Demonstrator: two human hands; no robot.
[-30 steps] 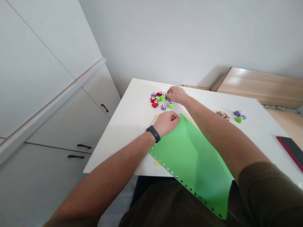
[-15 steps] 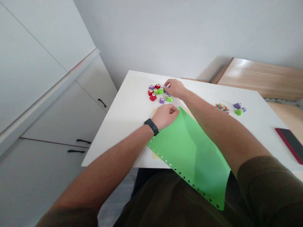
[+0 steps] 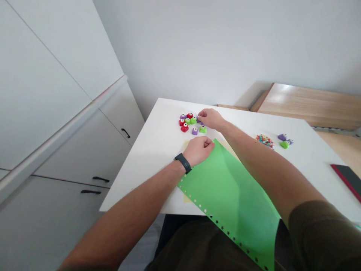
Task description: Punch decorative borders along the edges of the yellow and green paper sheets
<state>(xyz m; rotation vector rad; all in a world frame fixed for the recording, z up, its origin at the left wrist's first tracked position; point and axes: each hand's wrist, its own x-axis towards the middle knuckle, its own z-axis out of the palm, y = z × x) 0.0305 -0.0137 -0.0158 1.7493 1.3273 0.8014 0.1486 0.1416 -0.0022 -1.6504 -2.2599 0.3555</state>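
Observation:
My left hand (image 3: pixel 199 150), with a dark watch (image 3: pixel 183 162) at its wrist, pinches the top corner of a green sheet (image 3: pixel 237 195). Small star-shaped holes run along the sheet's lower left edge, which hangs over the table edge. Part of a pale yellow sheet (image 3: pixel 186 198) shows underneath. My right hand (image 3: pixel 211 118) is at the right side of a cluster of small punches, its fingers closed on a purple punch (image 3: pixel 199 119) that is partly hidden. Red punches (image 3: pixel 184 128), green ones (image 3: pixel 202 129) and a purple one (image 3: pixel 194 131) lie beside it.
On the white table (image 3: pixel 135 177), a pile of colourful bits (image 3: pixel 264 140) lies right of my right forearm, near purple and green punches (image 3: pixel 284 144). A dark object with a red edge (image 3: pixel 348 180) rests at the right. Wooden furniture (image 3: pixel 310 103) stands behind, white cabinets (image 3: pixel 67 150) at left.
The view has tilted slightly, so the table and objects appear lower. My left hand still holds the sheet's corner, and my right hand remains at the punches.

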